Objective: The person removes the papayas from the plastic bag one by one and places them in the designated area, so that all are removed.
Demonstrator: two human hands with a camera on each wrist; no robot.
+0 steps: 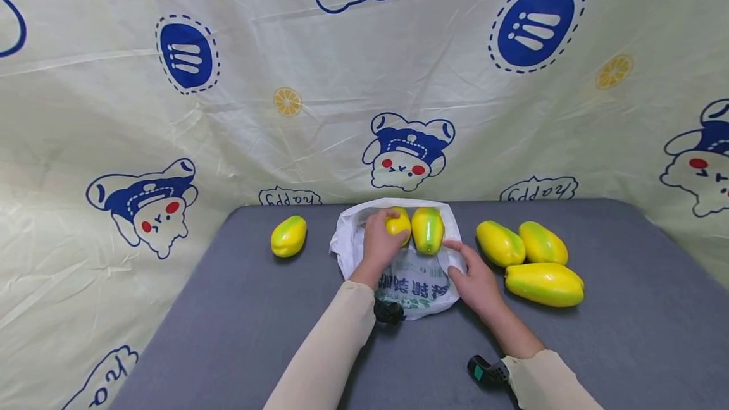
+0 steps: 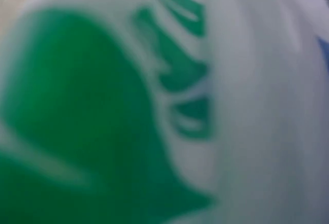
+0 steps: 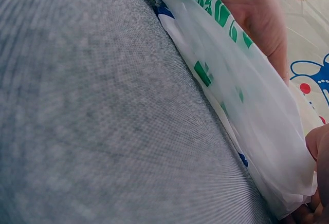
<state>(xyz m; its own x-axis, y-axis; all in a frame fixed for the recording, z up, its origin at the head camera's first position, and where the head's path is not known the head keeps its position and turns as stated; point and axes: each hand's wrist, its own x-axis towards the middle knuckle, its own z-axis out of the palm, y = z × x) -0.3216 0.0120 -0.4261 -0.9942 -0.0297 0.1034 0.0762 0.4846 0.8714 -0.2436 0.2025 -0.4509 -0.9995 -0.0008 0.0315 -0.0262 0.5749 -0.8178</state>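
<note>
A white plastic bag point(image 1: 412, 296) with dark and green print lies on the table, its mouth spread toward the far side. Inside the mouth, my left hand point(image 1: 380, 242) grips a yellow-green papaya point(image 1: 400, 226), partly hidden by the fingers. A second papaya point(image 1: 428, 231) lies just right of it in the bag. My right hand point(image 1: 478, 280) holds the bag's right edge, with the thumb over it and fingers beneath, as the right wrist view shows. Blurred white plastic and green print of the bag point(image 2: 77, 100) fill the left wrist view.
One papaya point(image 1: 288, 236) lies left of the bag. Three more sit grouped at the right, the nearest papaya point(image 1: 544, 284) in front of the other two. A patterned cloth point(image 1: 239, 131) hangs behind the grey table point(image 1: 239, 309).
</note>
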